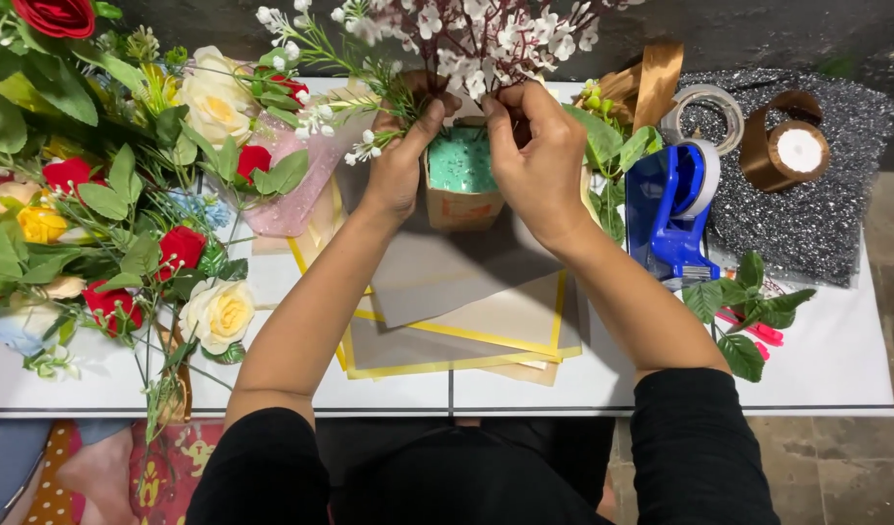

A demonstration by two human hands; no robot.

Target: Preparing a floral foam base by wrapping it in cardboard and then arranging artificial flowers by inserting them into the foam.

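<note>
White tabletop [855, 369]; both hands' grip on foam-filled paper pot [459, 185].

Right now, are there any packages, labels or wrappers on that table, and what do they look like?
Small brown paper box: table centre, between left hand and right hand; green foam inside, orange printed patch on front.
Wrapping sheets: flat under the box, beige and grey, yellow-edged.
Pink mesh wrap: left of the box, by the flowers.

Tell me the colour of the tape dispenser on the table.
The tape dispenser is bright blue, holding a pale roll; the head view shows it right of the hands.
</note>
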